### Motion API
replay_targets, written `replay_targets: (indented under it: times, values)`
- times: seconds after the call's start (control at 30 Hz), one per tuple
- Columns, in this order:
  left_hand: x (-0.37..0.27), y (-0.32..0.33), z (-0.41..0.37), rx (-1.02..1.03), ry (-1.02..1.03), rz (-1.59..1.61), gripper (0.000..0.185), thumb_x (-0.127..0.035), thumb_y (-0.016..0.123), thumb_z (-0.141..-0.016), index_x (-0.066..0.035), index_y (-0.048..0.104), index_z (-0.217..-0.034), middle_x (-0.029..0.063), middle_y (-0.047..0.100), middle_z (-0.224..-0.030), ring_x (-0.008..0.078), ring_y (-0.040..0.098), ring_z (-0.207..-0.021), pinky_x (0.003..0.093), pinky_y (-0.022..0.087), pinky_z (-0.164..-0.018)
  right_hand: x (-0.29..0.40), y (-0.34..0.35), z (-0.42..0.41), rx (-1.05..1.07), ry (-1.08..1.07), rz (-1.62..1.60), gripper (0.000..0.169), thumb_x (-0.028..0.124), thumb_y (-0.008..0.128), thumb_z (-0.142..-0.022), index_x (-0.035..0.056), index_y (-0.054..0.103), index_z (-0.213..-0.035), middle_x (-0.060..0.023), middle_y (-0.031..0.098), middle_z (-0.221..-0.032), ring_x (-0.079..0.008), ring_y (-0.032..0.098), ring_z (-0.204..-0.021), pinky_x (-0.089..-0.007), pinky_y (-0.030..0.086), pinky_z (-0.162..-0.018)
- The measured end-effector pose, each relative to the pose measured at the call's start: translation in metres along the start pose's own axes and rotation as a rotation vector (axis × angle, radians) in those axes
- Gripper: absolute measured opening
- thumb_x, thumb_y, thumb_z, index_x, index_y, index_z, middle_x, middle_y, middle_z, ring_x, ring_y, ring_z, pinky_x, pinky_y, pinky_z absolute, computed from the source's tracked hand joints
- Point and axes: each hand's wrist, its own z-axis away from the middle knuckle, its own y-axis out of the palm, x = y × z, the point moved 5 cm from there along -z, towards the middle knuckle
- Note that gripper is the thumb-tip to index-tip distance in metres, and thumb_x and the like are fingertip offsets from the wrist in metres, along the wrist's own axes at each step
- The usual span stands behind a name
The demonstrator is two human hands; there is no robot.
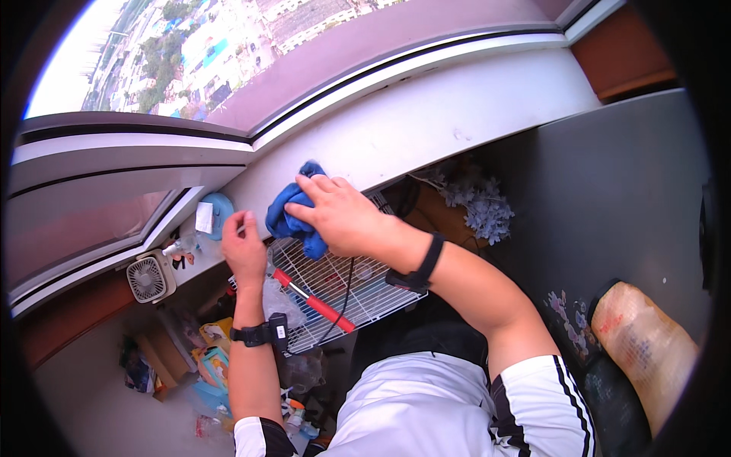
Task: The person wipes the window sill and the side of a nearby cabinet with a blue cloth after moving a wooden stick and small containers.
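Note:
My right hand (342, 214) grips a crumpled blue cloth (288, 214) at the front edge of the white windowsill (394, 134). Part of the cloth hangs past that edge, above a white wire rack (365, 285). To the left, my left hand (244, 251) is raised near the sill with its fingers curled. Whether anything small sits between its fingertips is unclear. Close beside this hand, a round light-blue object (220, 208) rests on the sill with a white packet (204, 217) against it.
A small square fan (149, 278) stands at the sill's left end. On the rack lie a red-handled rod (328, 314), a black cable and a clear plastic bag (280, 303). White artificial flowers (488, 214) are beside a dark grey panel (617, 188). Assorted items clutter the lower left.

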Motion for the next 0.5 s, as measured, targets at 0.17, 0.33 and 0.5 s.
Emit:
replay_targets:
  times: [0.17, 0.33, 0.5]
  values:
    - [-0.081, 0.065, 0.018, 0.165, 0.497, -0.127, 0.042, -0.030, 0.079, -0.092, -0.005, 0.068, -0.124, 0.0224, 0.057, -0.145, 0.0431, 0.050, -0.135, 0.0526, 0.039, -0.116, -0.064, -0.078, 0.018, -0.287, 0.072, -0.308, 0.061, 0.030, 0.089, -0.080, 0.0015, 0.071, -0.131, -0.0250, 0.066, -0.137, -0.0433, 0.060, -0.129, -0.0458, 0.051, -0.110]
    - [-0.074, 0.088, -0.014, 0.060, 0.514, -0.109, 0.024, -0.026, 0.078, -0.092, -0.004, 0.069, -0.095, 0.0161, 0.066, -0.109, 0.0382, 0.059, -0.106, 0.0463, 0.047, -0.095, -0.148, -0.108, 0.028, -0.461, 0.291, 0.377, 0.029, 0.015, 0.075, -0.089, 0.0067, 0.075, -0.117, -0.0137, 0.062, -0.095, -0.0328, 0.064, -0.094, -0.0439, 0.056, -0.082]
    - [-0.073, 0.093, -0.027, 0.029, 0.522, -0.081, 0.021, -0.019, 0.075, -0.092, -0.005, 0.062, -0.082, 0.0116, 0.061, -0.089, 0.0345, 0.057, -0.089, 0.0446, 0.047, -0.082, -0.162, -0.105, 0.015, -0.369, 0.280, 0.437, 0.032, 0.016, 0.074, -0.090, 0.0082, 0.075, -0.121, -0.0132, 0.060, -0.096, -0.0324, 0.064, -0.090, -0.0450, 0.058, -0.076]
